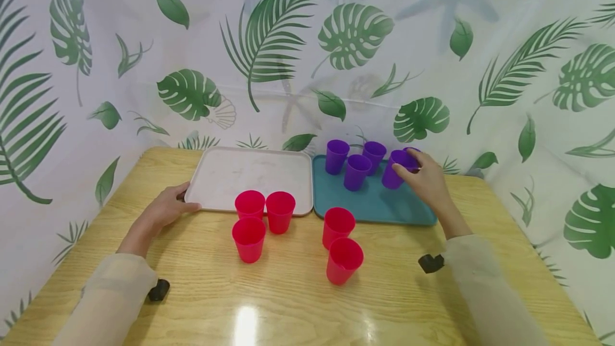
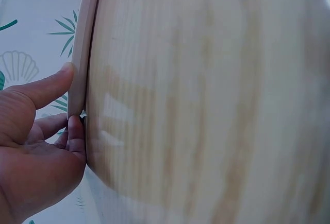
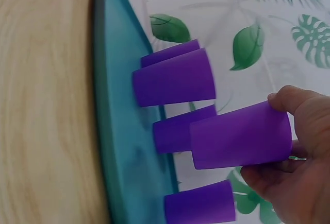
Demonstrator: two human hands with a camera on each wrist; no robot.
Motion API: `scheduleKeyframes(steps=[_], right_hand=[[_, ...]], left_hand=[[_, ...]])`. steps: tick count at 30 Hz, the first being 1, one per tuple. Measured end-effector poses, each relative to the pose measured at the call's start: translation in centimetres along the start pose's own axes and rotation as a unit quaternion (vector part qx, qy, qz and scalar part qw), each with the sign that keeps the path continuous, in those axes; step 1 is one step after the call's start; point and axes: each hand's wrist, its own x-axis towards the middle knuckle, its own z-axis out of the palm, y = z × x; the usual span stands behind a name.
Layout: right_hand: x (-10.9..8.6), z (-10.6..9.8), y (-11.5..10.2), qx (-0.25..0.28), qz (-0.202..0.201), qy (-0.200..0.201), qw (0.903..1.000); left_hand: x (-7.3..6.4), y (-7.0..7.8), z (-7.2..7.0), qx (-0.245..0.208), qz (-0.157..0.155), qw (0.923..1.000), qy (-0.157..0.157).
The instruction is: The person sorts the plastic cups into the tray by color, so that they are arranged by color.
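My right hand (image 1: 425,178) holds a purple cup (image 3: 240,136) near its rim, with thumb and fingers on opposite sides. In the right wrist view its base appears raised above the teal tray (image 1: 384,210). Other purple cups (image 1: 357,173) stand upright on that tray, one of them partly hidden behind the right hand and the held cup. At the front left corner of the white tray (image 1: 221,175), my left hand (image 1: 165,206) pinches the edge. The left wrist view has the thumb on the tray's side (image 2: 80,69) and curled fingers at its lower corner.
Three red cups (image 1: 249,242) stand by the white tray's front edge, and two more red cups (image 1: 344,260) stand before the teal tray. The wooden table (image 1: 202,282) ends at a leaf-patterned cloth (image 1: 278,41) behind. Both trays lie side by side.
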Motion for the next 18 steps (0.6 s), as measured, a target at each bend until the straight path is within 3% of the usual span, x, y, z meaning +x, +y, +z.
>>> scheduleKeyframes(steps=[8, 18], right_hand=[[0.6, 1.8, 0.9, -0.028, 0.004, -0.007, 0.9996], [0.8, 3.4, 1.6, -0.015, 0.011, -0.019, 0.9996]], left_hand=[[-0.2, 0.1, -0.1, -0.001, 0.009, 1.0000, 0.000], [-0.3, 0.3, -0.1, 0.003, 0.007, 1.0000, 0.003]])
